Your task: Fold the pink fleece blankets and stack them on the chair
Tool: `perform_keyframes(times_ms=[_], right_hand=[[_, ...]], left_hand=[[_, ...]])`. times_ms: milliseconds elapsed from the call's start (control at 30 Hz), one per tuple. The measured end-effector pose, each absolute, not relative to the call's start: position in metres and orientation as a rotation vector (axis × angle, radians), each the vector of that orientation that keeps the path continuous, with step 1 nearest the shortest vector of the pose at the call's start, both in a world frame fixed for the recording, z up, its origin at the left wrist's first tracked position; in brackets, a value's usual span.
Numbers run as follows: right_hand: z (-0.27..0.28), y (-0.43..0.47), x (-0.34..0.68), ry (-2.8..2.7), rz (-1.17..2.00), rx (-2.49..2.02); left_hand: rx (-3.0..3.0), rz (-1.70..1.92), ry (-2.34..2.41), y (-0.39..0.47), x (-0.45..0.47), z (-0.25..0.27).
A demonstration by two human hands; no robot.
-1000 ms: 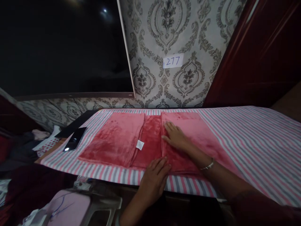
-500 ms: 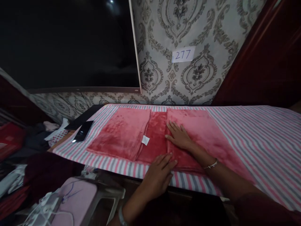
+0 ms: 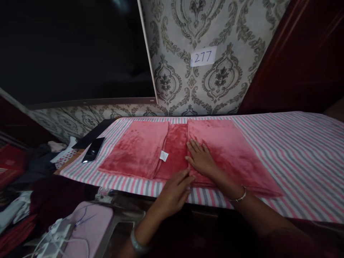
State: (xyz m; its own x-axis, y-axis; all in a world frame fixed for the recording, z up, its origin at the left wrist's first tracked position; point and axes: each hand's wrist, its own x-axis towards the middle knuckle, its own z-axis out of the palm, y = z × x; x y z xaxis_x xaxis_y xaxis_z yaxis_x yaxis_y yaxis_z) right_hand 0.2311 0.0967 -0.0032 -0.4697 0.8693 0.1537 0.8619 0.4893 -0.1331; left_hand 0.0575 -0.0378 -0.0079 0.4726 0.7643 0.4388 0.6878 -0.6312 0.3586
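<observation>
A plush pink-red blanket (image 3: 137, 147) lies folded on a striped cloth (image 3: 290, 150). Its two sides are turned inward, leaving a darker strip between them, and a white tag (image 3: 163, 156) shows at the left fold. My right hand (image 3: 200, 156) rests flat on the right-hand panel near its inner edge, fingers spread. At the front edge of the blanket, my left hand (image 3: 174, 193) touches the fabric near the same fold with its fingers extended; their undersides are hidden.
A dark phone (image 3: 93, 150) lies on the striped cloth at the left. Behind stand a large television (image 3: 80, 53) and a patterned wall with a paper (image 3: 203, 56) reading 277. A pink-topped stool (image 3: 91, 225) with a power strip (image 3: 56, 236) is below left, beside piled clothes.
The view has shifted slightly. The lower right corner of the blanket now lies straighter along the front. Both hands stay near the right panel's inner edge.
</observation>
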Motion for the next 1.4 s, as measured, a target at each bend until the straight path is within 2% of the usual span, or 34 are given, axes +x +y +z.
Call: perform_keyframes(times_ms=[100, 200, 367, 467, 800, 1067, 1200, 1400], right_hand=[[-0.007, 0.098, 0.233, -2.517, 0.050, -1.464], [-0.011, 0.099, 0.233, -2.509, 0.052, -1.450], [-0.004, 0.100, 0.233, -2.519, 0.151, -1.471], [-0.002, 0.097, 0.233, -2.549, 0.272, -1.456], [-0.014, 0.084, 0.228, -2.542, 0.215, -1.393], [-0.014, 0.083, 0.224, -2.515, 0.195, -1.445], [-0.006, 0.078, 0.224, -2.510, 0.211, -1.468], [-0.008, 0.078, 0.225, -2.494, 0.216, -1.440]], left_hand=[[2.576, 0.969, 1.441, -0.032, 0.016, 0.010], [2.427, 1.002, 1.832, -0.022, -0.048, 0.033], [2.042, 0.801, 2.531, -0.009, -0.142, 0.066], [1.872, 0.690, 2.690, -0.007, -0.162, 0.076], [1.867, 0.622, 2.677, 0.012, -0.159, 0.074], [2.291, 0.479, 2.128, 0.045, -0.059, 0.053], [2.245, 0.364, 2.121, 0.058, -0.025, 0.045], [2.094, 0.399, 2.156, 0.068, -0.029, 0.046]])
